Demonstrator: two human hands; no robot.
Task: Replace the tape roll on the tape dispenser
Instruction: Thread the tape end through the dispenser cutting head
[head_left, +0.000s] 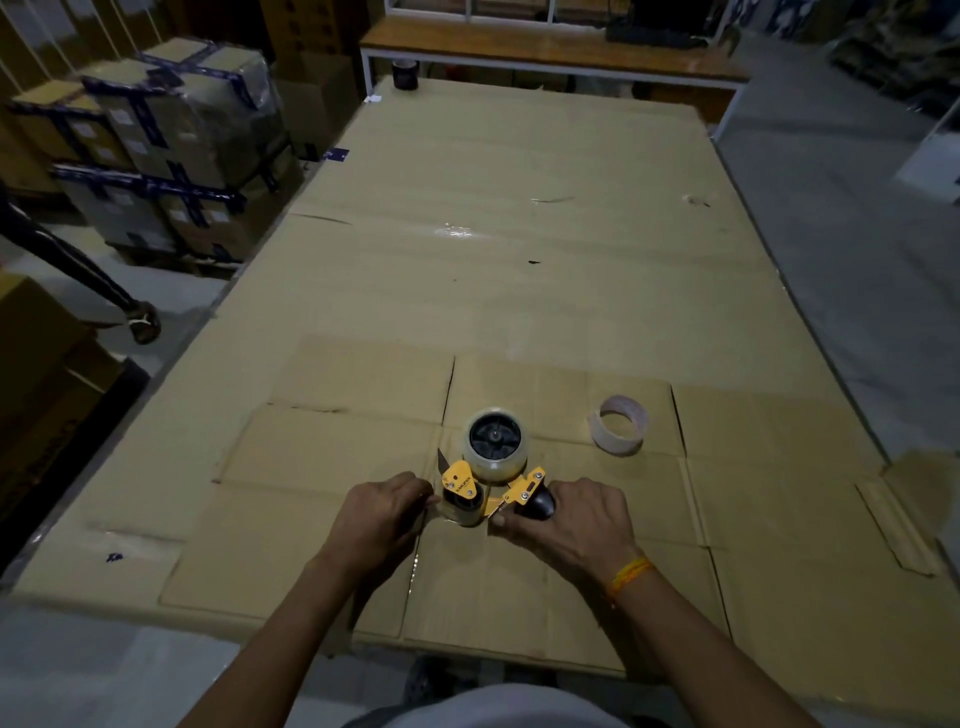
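Head view: tape dispenser between hands; right hand grips handle, left hand pinches tape end.

The tape dispenser is sitting on flattened cardboard at the near middle of the desk, with the tape roll mounted on its far side and the empty core lying well apart to the right. The left hand is resting against the dispenser's left end and the right hand is lying over its right end (both touching it). A dark roll is standing at the desk's far left corner, stacked boxes are sitting on the floor to the left, and a bench is standing behind the desk.
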